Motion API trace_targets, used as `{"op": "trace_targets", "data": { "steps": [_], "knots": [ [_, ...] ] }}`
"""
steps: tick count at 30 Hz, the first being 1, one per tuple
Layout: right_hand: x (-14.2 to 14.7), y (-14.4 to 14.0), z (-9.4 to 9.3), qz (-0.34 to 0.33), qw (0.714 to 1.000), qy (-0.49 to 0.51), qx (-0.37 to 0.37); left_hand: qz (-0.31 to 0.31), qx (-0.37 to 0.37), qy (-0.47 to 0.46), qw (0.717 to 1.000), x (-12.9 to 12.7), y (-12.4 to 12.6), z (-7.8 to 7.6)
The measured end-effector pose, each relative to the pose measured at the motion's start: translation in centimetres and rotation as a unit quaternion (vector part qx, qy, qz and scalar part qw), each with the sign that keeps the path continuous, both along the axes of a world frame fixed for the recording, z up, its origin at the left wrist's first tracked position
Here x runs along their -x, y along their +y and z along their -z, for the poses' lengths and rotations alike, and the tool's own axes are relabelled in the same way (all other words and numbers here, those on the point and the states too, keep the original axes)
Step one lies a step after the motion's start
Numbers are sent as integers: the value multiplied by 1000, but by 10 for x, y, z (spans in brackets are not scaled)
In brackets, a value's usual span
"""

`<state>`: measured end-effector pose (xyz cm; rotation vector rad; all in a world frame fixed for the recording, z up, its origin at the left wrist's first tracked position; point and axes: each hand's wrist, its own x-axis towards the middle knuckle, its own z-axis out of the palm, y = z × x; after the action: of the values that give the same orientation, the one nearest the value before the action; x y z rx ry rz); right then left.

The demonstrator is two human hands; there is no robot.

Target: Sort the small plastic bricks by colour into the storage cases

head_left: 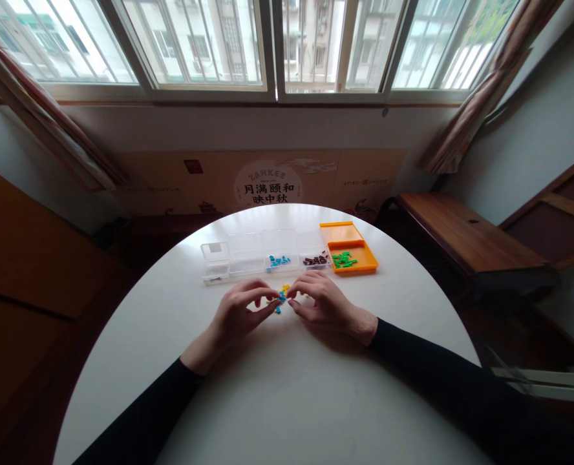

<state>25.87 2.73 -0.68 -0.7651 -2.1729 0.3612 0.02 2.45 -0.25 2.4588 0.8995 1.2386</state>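
Note:
Both hands meet over a small cluster of toy building bricks at the middle of the white round table (267, 387). My left hand (241, 307) comes in from the left, its thumb and forefinger closed on a tiny blue building brick (282, 296). Facing it, my right hand (323, 300) has its thumb and forefinger drawn together beside the same brick; whether anything is between those tips is too small to tell. Another blue brick (278, 310) lies just below the fingertips. Yellow bricks (286, 288) show behind and between the hands, partly hidden by the fingers.
Beyond the hands stands a clear compartment box (241, 266) with raised lids, holding blue pieces (278, 261) and dark brown pieces (316, 260). Right of it sits an open orange box (367, 261) with green pieces (344, 259). A wooden bench (466, 232) is off to the right.

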Motion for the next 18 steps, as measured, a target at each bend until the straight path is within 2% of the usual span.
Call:
{"op": "trace_targets", "data": {
  "steps": [5,9,14,18],
  "knots": [
    [-3,1,3,-35,998,-49,-14,-68,-1,6,998,4,5,-6],
    [-4,0,1,-71,992,-93,-38,-131,16,2,991,9,23,-16],
    [-6,-1,-2,-83,988,-120,-51,-202,44,83,975,3,55,-27],
    [-9,1,-3,-79,988,-120,-56,-223,84,145,960,-9,77,-38]
  ]
}}
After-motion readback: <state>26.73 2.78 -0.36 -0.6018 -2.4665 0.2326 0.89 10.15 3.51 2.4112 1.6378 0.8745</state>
